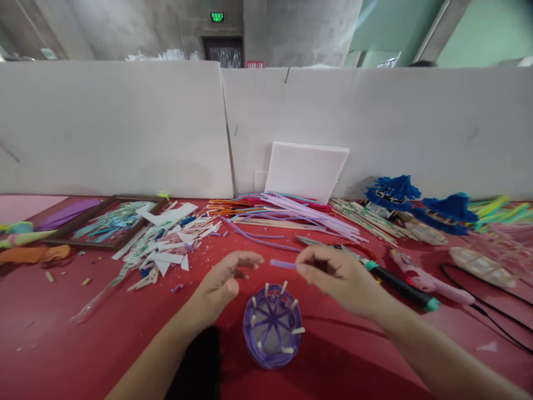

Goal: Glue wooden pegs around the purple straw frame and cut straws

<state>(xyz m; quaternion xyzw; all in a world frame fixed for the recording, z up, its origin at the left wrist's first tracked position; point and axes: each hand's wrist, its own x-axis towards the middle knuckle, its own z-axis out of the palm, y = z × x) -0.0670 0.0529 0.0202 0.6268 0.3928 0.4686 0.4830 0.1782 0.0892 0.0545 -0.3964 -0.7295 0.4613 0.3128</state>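
A short light-purple pipe cleaner piece (283, 264) is pinched between the thumb and fingers of my right hand (333, 272). Its free end points left, toward my left hand (222, 280), whose fingers are curved and apart with nothing in them. Below and between both hands, a small round purple basket (272, 364) stands on the red table. Several pale wooden sticks (254, 321) rise around its rim, and purple strips cross its grey bottom like spokes.
Lilac pipe cleaners (310, 214) and wooden sticks (366, 219) lie at the back. Right are pliers (400, 286), a pink glue gun (433, 280) with a black cord and blue fuzzy pieces (449, 208). Left are white scraps (175, 219) and a brown frame (79, 243). White boards (125, 128) stand behind.
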